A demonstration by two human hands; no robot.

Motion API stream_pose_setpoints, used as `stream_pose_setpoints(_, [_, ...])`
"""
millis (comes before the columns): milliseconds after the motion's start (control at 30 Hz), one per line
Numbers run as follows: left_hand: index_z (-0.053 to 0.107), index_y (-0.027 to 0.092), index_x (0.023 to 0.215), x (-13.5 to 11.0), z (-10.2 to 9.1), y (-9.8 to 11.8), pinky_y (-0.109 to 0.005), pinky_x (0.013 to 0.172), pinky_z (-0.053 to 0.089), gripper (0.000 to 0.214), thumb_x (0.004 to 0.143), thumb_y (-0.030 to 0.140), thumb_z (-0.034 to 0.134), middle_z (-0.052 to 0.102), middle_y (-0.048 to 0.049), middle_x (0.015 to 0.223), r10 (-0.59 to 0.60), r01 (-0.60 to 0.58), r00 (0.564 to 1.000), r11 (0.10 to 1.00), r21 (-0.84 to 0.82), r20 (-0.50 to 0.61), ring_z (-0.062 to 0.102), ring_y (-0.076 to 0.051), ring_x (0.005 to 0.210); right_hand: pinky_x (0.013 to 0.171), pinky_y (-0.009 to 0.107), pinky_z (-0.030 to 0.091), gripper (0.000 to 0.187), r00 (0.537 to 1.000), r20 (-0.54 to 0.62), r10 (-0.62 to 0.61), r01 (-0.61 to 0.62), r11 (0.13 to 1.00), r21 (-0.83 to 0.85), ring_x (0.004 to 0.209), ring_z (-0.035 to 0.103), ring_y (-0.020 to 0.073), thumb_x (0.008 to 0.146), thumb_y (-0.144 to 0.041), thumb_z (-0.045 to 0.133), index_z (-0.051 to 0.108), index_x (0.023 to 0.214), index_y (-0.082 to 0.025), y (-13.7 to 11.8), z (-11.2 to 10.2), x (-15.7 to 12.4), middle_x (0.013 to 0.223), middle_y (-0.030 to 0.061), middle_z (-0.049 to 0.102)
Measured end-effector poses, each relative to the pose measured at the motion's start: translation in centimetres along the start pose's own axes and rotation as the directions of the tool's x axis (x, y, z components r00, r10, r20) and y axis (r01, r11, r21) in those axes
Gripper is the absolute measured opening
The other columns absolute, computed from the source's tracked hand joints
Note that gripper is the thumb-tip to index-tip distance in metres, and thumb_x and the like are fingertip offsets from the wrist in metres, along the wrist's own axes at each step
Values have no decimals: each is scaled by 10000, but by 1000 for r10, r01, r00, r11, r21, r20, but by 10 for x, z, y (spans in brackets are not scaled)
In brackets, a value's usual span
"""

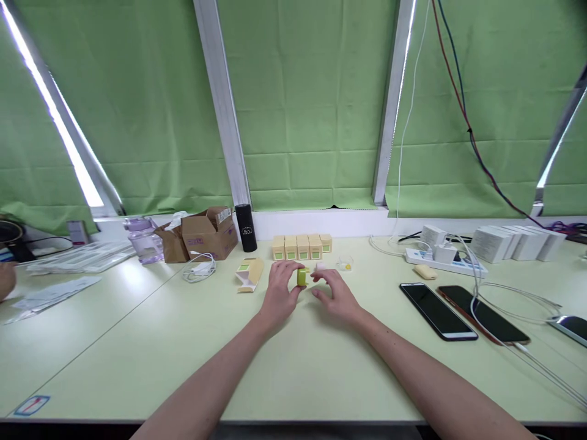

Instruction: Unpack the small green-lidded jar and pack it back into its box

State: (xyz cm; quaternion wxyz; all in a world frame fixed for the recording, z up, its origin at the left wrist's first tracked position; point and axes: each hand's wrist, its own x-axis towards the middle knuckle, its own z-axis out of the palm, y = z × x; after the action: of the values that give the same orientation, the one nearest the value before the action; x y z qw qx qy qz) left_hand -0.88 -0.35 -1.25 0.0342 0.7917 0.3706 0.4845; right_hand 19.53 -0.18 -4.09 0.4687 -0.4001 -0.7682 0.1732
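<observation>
My left hand pinches a small yellow-green block between thumb and fingers, a little above the table. A short stub sticks out of the block's right side; its exact kind I cannot make out. Just right of it is my right hand, fingers curved and thumb apart, with nothing visible in its grasp. Behind the right fingers lies a small white item, partly hidden. A clear plastic piece with something yellow in it rests farther right. An opened cardboard box lies left of my left hand.
Several small tan boxes stand in a row at the back. Phones, cables and a power strip occupy the right. A brown carton, black bottle and white charger stand left. Another person's hand shows at the far left.
</observation>
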Motion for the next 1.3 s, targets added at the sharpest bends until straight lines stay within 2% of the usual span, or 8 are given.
stream_pose_setpoints(67, [641, 290, 1204, 2, 1, -4, -490, 1095, 453, 438, 816, 101, 719, 653, -59, 1228, -135, 131, 989, 989, -70, -55, 547, -279, 1250, 1078, 511, 452, 312, 996, 43, -73, 82, 965, -250, 1275, 540, 307, 920, -172, 586, 671, 1217, -216, 5, 0, -2, 1247, 119, 698])
stream_pose_setpoints(167, [661, 284, 1168, 4, 1, -10, -464, 1047, 472, 443, 765, 127, 761, 661, -61, 1227, -316, 303, 946, 941, -152, -71, 603, -272, 1206, 1156, 530, 372, 366, 986, 147, -83, 146, 858, -492, 1421, 418, 335, 924, -120, 548, 677, 1258, -197, 8, 4, 0, 1414, 132, 632])
stream_pose_setpoints(367, [664, 269, 1120, 7, 3, -17, -447, 993, 467, 425, 724, 165, 774, 715, -54, 1209, -376, 357, 926, 905, -231, -40, 642, -264, 1169, 1218, 552, 241, 372, 960, 281, 1, 190, 734, -652, 1507, 322, 356, 954, -171, 511, 664, 1293, -165, 5, 13, 19, 1556, 147, 531])
stream_pose_setpoints(733, [674, 256, 1130, 7, 4, -16, -463, 1029, 474, 436, 714, 195, 786, 728, -71, 1228, -373, 352, 927, 890, -288, -20, 676, -266, 1176, 1226, 567, 183, 352, 937, 332, 111, 157, 713, -683, 1504, 341, 362, 920, -139, 519, 679, 1233, -151, 8, 26, 45, 1333, 175, 674])
stream_pose_setpoints(900, [670, 257, 1156, 7, 2, -11, -459, 1040, 476, 446, 728, 217, 788, 721, -79, 1273, -377, 355, 926, 883, -308, -14, 683, -274, 1199, 1205, 517, 206, 351, 953, 302, 10, 205, 712, -672, 1429, 423, 338, 890, -76, 501, 700, 1173, -134, -2, 18, 36, 1272, 168, 709])
stream_pose_setpoints(1067, [676, 257, 1145, 8, 1, -8, -457, 1008, 493, 421, 739, 242, 787, 734, -75, 1246, -367, 345, 930, 891, -296, -22, 693, -275, 1164, 1134, 453, 299, 344, 951, 293, -99, 264, 753, -603, 1113, 627, 280, 826, -37, 554, 750, 1081, -157, -17, 6, 15, 1125, 141, 771])
stream_pose_setpoints(1167, [674, 252, 1131, 9, 0, -8, -460, 998, 497, 413, 734, 240, 789, 744, -75, 1218, -366, 344, 930, 892, -294, -24, 703, -274, 1133, 997, 428, 408, 245, 971, 231, -57, 174, 833, -526, 949, 673, 270, 859, -77, 573, 776, 933, -193, -25, 4, 3, 991, 123, 790])
stream_pose_setpoints(1300, [665, 252, 1133, 9, -1, -6, -460, 1009, 488, 409, 742, 249, 784, 739, -75, 1222, -378, 360, 926, 888, -287, -9, 695, -277, 1154, 791, 385, 476, 186, 992, 77, 102, -74, 950, -303, 827, 682, 262, 822, -88, 626, 748, 812, -228, -29, 8, -8, 868, 86, 778])
